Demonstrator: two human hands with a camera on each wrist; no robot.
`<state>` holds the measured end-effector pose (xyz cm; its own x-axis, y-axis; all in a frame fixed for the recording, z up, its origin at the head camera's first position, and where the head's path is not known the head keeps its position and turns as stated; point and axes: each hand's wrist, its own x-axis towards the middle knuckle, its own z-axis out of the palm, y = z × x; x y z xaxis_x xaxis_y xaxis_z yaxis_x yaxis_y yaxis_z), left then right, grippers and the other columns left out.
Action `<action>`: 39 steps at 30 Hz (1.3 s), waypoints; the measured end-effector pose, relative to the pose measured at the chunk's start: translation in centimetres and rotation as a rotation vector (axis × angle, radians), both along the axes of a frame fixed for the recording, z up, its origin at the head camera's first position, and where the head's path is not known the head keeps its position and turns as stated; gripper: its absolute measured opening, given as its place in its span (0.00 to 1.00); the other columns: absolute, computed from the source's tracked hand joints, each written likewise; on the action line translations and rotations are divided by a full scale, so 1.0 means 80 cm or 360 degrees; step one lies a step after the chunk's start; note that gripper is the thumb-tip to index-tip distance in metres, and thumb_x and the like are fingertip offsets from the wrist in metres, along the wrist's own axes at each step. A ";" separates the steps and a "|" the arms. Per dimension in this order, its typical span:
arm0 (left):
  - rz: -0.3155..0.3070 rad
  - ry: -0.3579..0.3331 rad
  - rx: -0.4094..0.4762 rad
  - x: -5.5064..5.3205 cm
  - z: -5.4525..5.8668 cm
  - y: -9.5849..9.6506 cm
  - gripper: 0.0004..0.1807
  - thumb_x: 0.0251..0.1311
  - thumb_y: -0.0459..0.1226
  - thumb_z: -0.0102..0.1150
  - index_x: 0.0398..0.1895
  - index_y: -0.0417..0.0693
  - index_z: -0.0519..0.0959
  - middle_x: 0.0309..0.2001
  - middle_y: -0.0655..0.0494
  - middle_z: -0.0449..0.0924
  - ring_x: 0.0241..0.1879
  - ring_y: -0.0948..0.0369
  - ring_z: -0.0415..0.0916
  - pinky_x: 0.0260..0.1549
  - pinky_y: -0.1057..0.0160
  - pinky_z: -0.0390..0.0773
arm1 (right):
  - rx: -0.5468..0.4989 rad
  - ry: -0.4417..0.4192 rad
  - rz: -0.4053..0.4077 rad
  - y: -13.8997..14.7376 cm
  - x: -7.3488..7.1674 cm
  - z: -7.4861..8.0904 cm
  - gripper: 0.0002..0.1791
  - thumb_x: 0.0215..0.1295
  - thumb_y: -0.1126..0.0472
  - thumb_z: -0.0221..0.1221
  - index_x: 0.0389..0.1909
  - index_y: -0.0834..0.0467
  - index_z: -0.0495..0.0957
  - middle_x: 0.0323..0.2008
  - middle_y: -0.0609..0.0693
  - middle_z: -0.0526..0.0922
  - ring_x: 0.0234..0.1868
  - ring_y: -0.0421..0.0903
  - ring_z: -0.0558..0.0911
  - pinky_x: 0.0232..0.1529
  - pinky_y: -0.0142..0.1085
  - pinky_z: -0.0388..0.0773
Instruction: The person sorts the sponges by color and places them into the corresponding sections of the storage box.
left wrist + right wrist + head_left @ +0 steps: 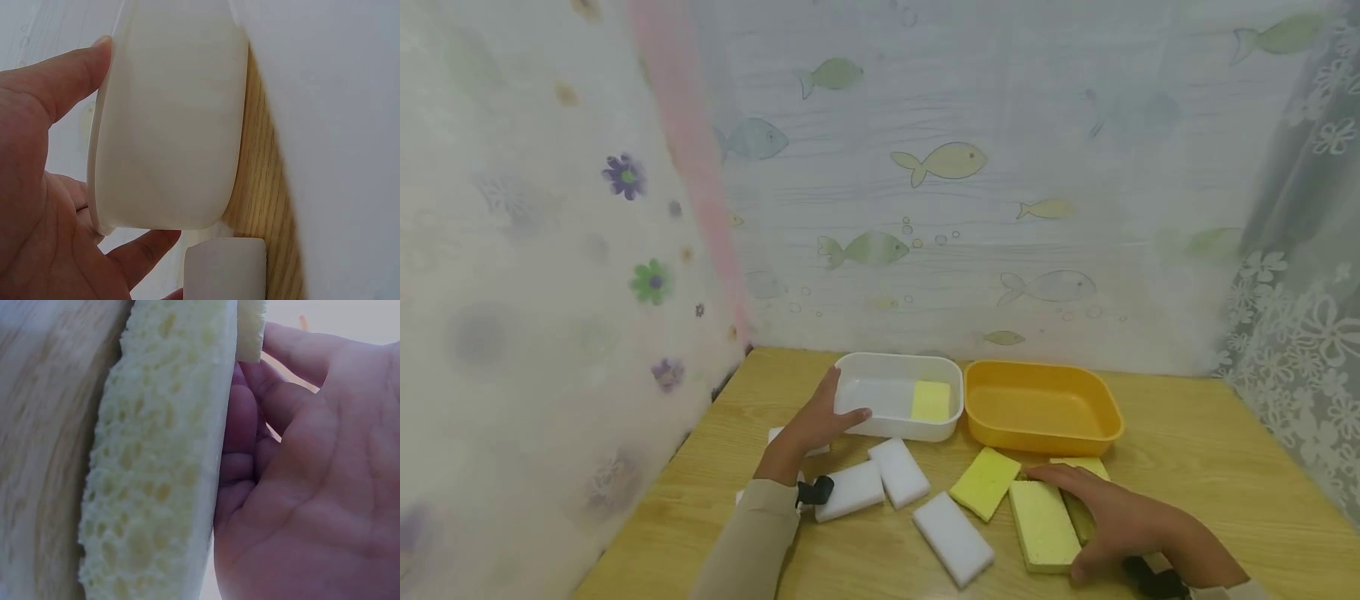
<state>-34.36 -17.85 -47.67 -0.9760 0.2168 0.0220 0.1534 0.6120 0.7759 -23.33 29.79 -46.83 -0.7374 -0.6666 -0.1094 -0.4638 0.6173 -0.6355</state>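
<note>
My left hand (817,421) is at the left end of a white plastic tub (880,428), thumb over the near rim and fingers along the side. In the left wrist view, the spread thumb and fingers span the tub's end wall (169,119). One yellow sponge (931,402) lies inside the tub. Over a pale yellow sponge (1043,527) on the table, my right hand (1123,521) is spread, thumb near its close corner and fingers by its far end. The right wrist view has the sponge's porous side (153,462) close up, the fingers partly hidden behind it.
An orange tub (1041,442) stands right against the white one. White sponges (953,537) lie scattered on the wooden table (872,575) at left and centre. More yellow sponges (987,483) lie near my right hand. Printed curtains (925,275) hang around the table.
</note>
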 end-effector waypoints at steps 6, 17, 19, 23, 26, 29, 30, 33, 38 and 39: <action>0.0010 0.0018 -0.0028 0.001 0.001 0.000 0.64 0.63 0.61 0.67 0.85 0.48 0.33 0.85 0.48 0.29 0.83 0.45 0.36 0.78 0.37 0.48 | -0.0045 -0.0033 0.0003 0.002 -0.002 0.001 0.58 0.50 0.47 0.80 0.81 0.43 0.59 0.78 0.56 0.61 0.76 0.40 0.58 0.65 0.45 0.70; 0.0004 0.0032 -0.0032 0.001 -0.002 0.000 0.64 0.63 0.61 0.67 0.85 0.47 0.33 0.85 0.47 0.30 0.83 0.45 0.36 0.78 0.37 0.48 | -0.0039 -0.0058 -0.0056 0.003 0.000 0.001 0.55 0.50 0.47 0.79 0.79 0.41 0.61 0.77 0.54 0.62 0.73 0.30 0.58 0.64 0.35 0.69; 0.0002 0.0036 -0.0034 0.000 -0.003 0.000 0.64 0.63 0.61 0.67 0.85 0.47 0.33 0.85 0.47 0.30 0.83 0.45 0.36 0.78 0.37 0.49 | -0.0044 -0.0060 -0.0053 0.004 0.000 0.000 0.55 0.50 0.46 0.79 0.79 0.41 0.62 0.77 0.55 0.62 0.72 0.27 0.58 0.63 0.32 0.68; -0.0004 0.0034 -0.0035 -0.001 -0.006 -0.001 0.64 0.63 0.61 0.66 0.85 0.48 0.33 0.85 0.48 0.29 0.83 0.45 0.36 0.78 0.37 0.49 | -0.0048 -0.0077 -0.0064 0.003 0.001 0.001 0.54 0.50 0.46 0.78 0.79 0.40 0.62 0.77 0.55 0.62 0.70 0.24 0.58 0.62 0.31 0.68; -0.0004 0.0023 -0.0030 -0.001 -0.006 -0.001 0.64 0.63 0.62 0.66 0.85 0.50 0.32 0.85 0.49 0.29 0.84 0.45 0.36 0.78 0.37 0.48 | -0.0060 -0.0093 -0.0071 0.003 0.001 0.002 0.54 0.51 0.47 0.78 0.79 0.39 0.62 0.77 0.56 0.62 0.70 0.23 0.58 0.62 0.31 0.68; -0.0007 0.0013 -0.0021 0.001 -0.006 -0.001 0.64 0.63 0.63 0.65 0.85 0.50 0.32 0.85 0.49 0.29 0.84 0.45 0.35 0.78 0.37 0.47 | -0.0081 -0.0103 -0.0064 0.003 0.001 0.002 0.53 0.52 0.47 0.78 0.79 0.40 0.62 0.77 0.57 0.62 0.69 0.22 0.58 0.62 0.30 0.68; -0.0008 0.0010 -0.0019 0.001 -0.006 0.000 0.64 0.63 0.63 0.65 0.85 0.50 0.32 0.85 0.49 0.30 0.84 0.45 0.35 0.78 0.36 0.47 | -0.0085 -0.0105 -0.0062 0.004 0.001 0.001 0.53 0.53 0.47 0.78 0.79 0.40 0.62 0.77 0.57 0.62 0.69 0.22 0.58 0.61 0.29 0.68; -0.0012 0.0003 -0.0010 0.003 -0.006 0.000 0.65 0.63 0.63 0.65 0.85 0.50 0.32 0.85 0.49 0.29 0.84 0.45 0.34 0.77 0.36 0.47 | -0.0088 -0.0111 -0.0059 0.005 0.001 0.001 0.52 0.53 0.47 0.78 0.79 0.41 0.62 0.77 0.58 0.62 0.69 0.21 0.58 0.61 0.29 0.68; -0.0001 0.0015 0.0012 0.001 -0.007 0.001 0.65 0.62 0.62 0.66 0.85 0.50 0.33 0.85 0.48 0.31 0.83 0.44 0.36 0.77 0.35 0.48 | -0.0057 -0.0102 -0.0077 0.005 -0.001 0.000 0.52 0.54 0.46 0.77 0.79 0.38 0.62 0.77 0.56 0.62 0.69 0.22 0.58 0.62 0.32 0.68; 0.0002 0.0019 0.0015 0.001 -0.007 0.001 0.65 0.62 0.62 0.66 0.85 0.49 0.33 0.85 0.47 0.31 0.83 0.43 0.36 0.77 0.35 0.48 | -0.0053 -0.0101 -0.0080 0.005 -0.001 0.000 0.52 0.54 0.46 0.77 0.79 0.38 0.62 0.77 0.56 0.62 0.69 0.22 0.58 0.62 0.32 0.68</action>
<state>-34.30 -17.77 -48.20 -0.9759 0.2154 0.0355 0.1618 0.6047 0.7798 -23.44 30.22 -46.85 -0.7622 -0.6329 -0.1355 -0.3908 0.6169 -0.6831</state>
